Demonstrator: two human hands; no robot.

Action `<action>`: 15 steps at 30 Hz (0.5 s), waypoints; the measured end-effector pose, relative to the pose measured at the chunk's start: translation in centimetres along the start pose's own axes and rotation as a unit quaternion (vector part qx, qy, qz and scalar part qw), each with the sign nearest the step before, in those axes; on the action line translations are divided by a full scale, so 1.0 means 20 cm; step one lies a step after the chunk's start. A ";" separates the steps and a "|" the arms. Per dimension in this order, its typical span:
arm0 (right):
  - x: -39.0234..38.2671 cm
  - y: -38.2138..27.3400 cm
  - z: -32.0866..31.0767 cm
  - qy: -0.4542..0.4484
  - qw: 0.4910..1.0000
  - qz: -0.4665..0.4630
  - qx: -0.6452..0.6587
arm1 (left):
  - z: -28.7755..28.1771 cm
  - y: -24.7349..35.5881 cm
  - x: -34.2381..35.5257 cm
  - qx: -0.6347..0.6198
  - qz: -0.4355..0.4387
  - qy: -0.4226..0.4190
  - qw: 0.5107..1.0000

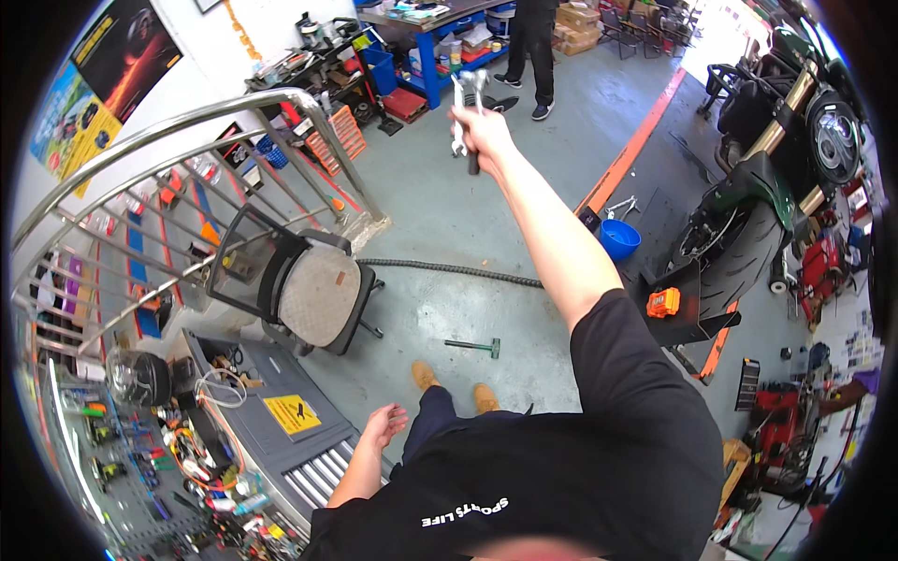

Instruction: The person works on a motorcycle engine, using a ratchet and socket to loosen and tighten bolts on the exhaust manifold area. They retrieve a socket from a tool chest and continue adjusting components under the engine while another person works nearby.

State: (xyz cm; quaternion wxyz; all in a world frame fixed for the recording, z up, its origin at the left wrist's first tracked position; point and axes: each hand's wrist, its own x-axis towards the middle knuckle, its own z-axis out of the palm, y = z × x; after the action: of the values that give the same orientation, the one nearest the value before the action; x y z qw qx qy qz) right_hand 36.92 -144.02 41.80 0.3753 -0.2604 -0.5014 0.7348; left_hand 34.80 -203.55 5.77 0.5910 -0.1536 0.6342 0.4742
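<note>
My right arm is stretched far out ahead, and my right hand (485, 134) is closed around a bundle of metal hand tools. One is a silver wrench (458, 95), standing upright in the grip. Beside it, a tool with a rounded silver head (479, 79) shows above the fist. A black handle end (473, 165) sticks out below my fingers. Low at my left side hangs my left hand (383, 425), fingers apart and holding nothing. A hammer (474, 347) with a green head and dark handle lies on the floor beyond my shoes.
An office chair (320, 285) and a metal railing (281, 98) stand left. A black ribbed hose (449, 268) crosses the floor. At right are a motorcycle (748, 206), a blue bowl (618, 239) and an orange-edged lift (631, 140). Another person (533, 47) stands by the blue-legged workbench (427, 56).
</note>
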 end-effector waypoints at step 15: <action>-0.68 1.17 -0.06 0.040 0.941 0.325 -0.083 | 0.87 1.56 0.36 0.204 0.151 -0.257 0.932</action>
State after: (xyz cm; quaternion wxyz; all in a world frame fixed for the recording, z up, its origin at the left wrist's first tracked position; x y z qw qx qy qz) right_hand 38.97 -159.52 19.60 0.1133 -0.4688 -0.4337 0.7612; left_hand 19.88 -171.52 15.05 0.6740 0.1950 0.5594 0.4414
